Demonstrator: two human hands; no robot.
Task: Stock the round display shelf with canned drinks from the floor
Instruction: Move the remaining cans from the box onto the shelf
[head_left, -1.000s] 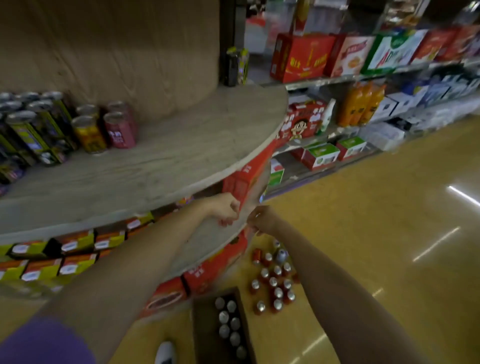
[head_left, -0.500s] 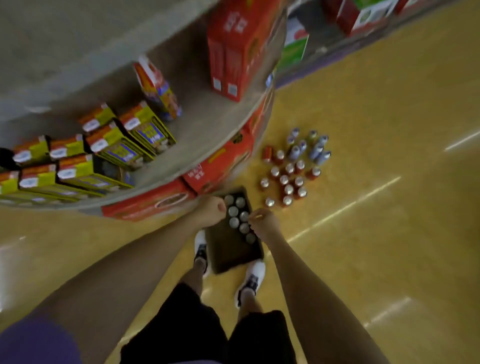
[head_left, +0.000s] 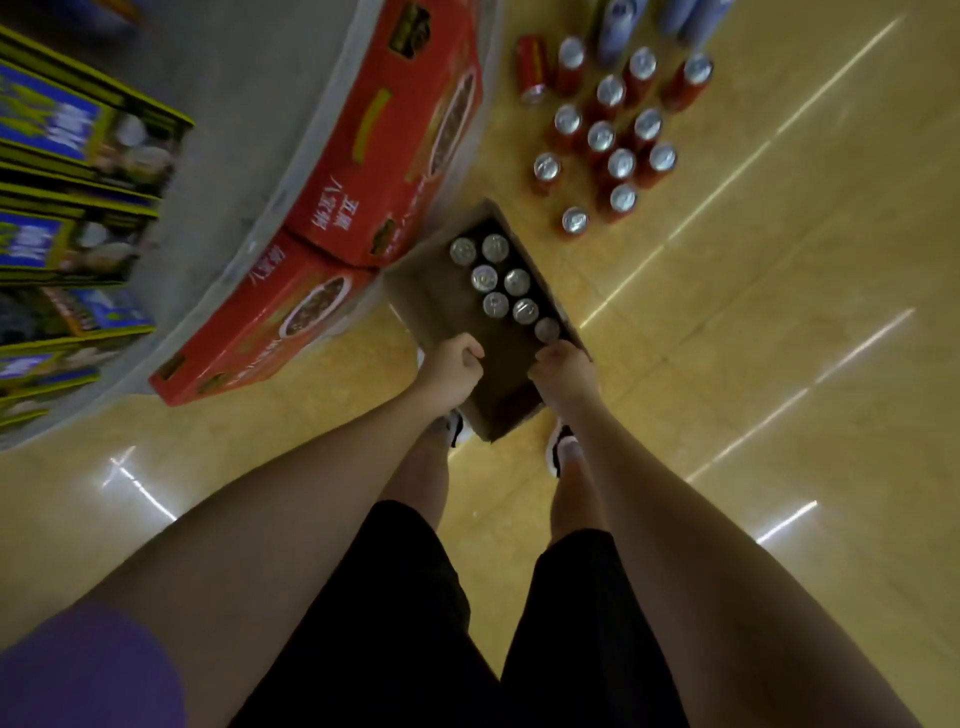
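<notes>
A brown cardboard box (head_left: 431, 306) lies on the floor between my feet, with several silver-topped cans (head_left: 498, 283) standing in its far half. My left hand (head_left: 451, 366) is curled into a fist over the box's left wall. Over the right wall, my right hand (head_left: 563, 371) has its fingers curled just short of the nearest can (head_left: 546, 329). Neither hand shows anything in it, and I cannot tell if they touch the box. Several red cans (head_left: 605, 137) stand loose on the floor beyond. The round display shelf (head_left: 249, 171) curves in at upper left.
Red cartons (head_left: 395, 130) ring the base of the round shelf, right against the box. Yellow and blue packs (head_left: 57, 130) sit on its lower tier. Pale blue cans (head_left: 618, 21) stand at the top edge. Glossy yellow floor (head_left: 753, 312) spreads to the right.
My view has tipped from the shelf top down to the floor. Both hands have dropped from the shelf edge to the box of cans, which now looks much closer.
</notes>
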